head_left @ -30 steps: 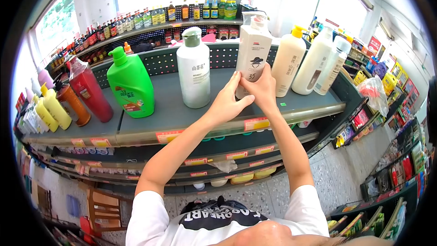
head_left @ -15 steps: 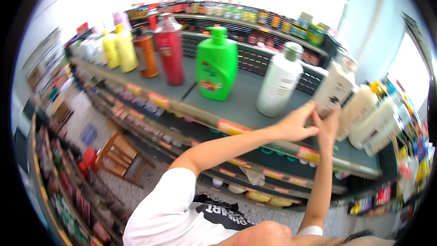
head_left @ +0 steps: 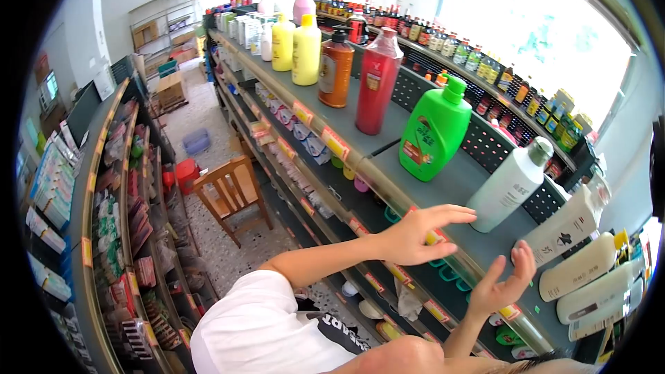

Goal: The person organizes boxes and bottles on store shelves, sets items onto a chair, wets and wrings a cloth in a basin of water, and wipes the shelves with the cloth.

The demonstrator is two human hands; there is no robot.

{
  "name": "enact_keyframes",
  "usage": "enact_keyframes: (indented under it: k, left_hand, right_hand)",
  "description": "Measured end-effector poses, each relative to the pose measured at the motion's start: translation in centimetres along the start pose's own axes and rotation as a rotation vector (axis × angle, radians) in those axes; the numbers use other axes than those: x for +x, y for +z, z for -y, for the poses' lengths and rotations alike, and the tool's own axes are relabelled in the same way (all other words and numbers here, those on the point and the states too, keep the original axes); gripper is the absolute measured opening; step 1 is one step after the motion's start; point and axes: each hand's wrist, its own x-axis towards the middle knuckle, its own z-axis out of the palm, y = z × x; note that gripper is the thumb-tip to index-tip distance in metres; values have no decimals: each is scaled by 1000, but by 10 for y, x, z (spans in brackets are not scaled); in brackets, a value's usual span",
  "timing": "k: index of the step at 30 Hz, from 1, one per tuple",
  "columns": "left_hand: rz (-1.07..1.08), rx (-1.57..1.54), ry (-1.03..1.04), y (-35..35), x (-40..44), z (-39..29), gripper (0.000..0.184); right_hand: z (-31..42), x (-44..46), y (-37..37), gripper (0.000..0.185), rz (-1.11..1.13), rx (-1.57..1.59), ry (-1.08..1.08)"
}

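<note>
Withdrawn from the hat-marked white bottle (head_left: pixel 564 232) are the left grip (head_left: pixel 415 237) and the right grip (head_left: pixel 504 282), both held against its front a second ago; the view has been swung toward the far left of the shelf (head_left: pixel 450 196).

Along the front of this long grey shelf, red-and-yellow price labels are carried. Beside it, a wooden chair (head_left: pixel 232 190) is seen on the speckled floor (head_left: pixel 174 126). On the top level, the red bottle (head_left: pixel 377 90) and the green pump bottle (head_left: pixel 435 131) are placed side by side, apart. Next in line is the pale bottle (head_left: pixel 509 187) with a grey-green cap, followed by the hat-marked white bottle, beyond which the cream bottle (head_left: pixel 582 270) with a yellow top is seen.

Nothing is held by either grip. The left is opened, its fingers extended near the pale bottle's base and its thumb kept apart. The right is spread, palm turned inward, just beside the hat-marked white bottle's base; whether it is touched cannot be told.
</note>
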Motion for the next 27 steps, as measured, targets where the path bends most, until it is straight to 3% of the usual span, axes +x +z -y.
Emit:
enact_keyframes:
  k: [6,11,14,27]
  left_hand:
    - [-297,245,-60,-74,-81,-8,42]
    - [-500,272,-248,-123,-165,-21,37]
    - [-632,184,-368,-155,-221,-22,35]
    - [-1018,437,-476,-315,-426,-99,33]
  right_hand:
    - [47,-20,76,29,160,307,-19]
    - [106,-45,148,24,273,522,27]
    - [152,-61,190,26,354,622,20]
    - [408,-156,367,20,675,1071,61]
